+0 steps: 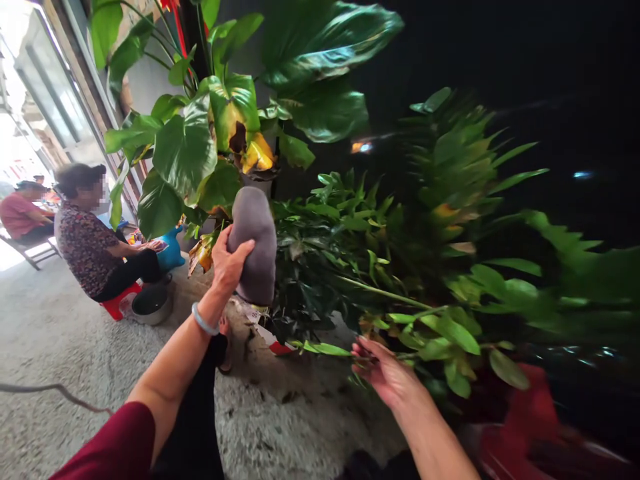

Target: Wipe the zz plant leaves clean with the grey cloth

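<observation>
My left hand [230, 263], with a pale bangle at the wrist, grips a grey-purple, sole-shaped insole [256, 243] upright in front of the plants. Its thumb lies across the insole's face and the other fingers are behind it. Lower and to the right, my right hand [383, 373] has its fingers curled together beside a green leaf [327, 349] and a leafy stem [453, 333]. Something dark and small shows at those fingertips, too blurred to name. Below the insole, a patterned white and red object [267, 333] is partly hidden by foliage.
Large-leaved potted plants [185, 153] crowd the space ahead. A red object [530, 413] stands at lower right. At left, a person [90, 233] sits on a red stool [117, 303] by a dark basin [151, 305]. A hose or cable [55, 390] crosses the concrete floor [50, 333].
</observation>
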The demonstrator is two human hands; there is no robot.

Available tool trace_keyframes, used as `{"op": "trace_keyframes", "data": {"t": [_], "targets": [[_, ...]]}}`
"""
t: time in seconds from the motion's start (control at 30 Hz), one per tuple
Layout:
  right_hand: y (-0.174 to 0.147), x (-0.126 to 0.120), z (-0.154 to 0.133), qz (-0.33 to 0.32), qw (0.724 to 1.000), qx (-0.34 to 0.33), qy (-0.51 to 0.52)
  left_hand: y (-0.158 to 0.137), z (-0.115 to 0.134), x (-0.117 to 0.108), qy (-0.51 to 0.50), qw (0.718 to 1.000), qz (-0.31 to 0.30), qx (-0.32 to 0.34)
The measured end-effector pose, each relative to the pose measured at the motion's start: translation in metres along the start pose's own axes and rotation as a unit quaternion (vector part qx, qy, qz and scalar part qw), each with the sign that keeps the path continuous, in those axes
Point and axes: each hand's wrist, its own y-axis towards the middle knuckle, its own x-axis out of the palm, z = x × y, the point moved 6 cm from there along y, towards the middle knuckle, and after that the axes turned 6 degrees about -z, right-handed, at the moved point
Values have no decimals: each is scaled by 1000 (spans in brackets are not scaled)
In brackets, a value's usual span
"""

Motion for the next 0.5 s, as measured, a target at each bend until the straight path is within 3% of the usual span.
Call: {"op": "trace_keyframes", "data": {"t": [0.07,0.17,0.27,0.33,0.37,0.4,0.5], "targets": [[0,4,-1,-5,1000,-2,1,14,4,25,0,999,-41,22],[1,7,-1,-6,1000,2,8,-9,-21,63,34,981,-191,1],[2,5,0,6,1000,6,-3,-66,-51,80,66,904,-419,-54],[1,2,1,17,1000,8,-12,-96,-54,76,56,843,-527,-95],[0,0,1,21,1000,9,-13,-101,-49,71,42,829,-547,-105],[-1,-2,1,24,1000,10,-13,-99,-38,67,25,833,-544,-103],[-4,-2,-1,8,1000,7,-8,-58,3,63,-42,903,-426,-35]]}}
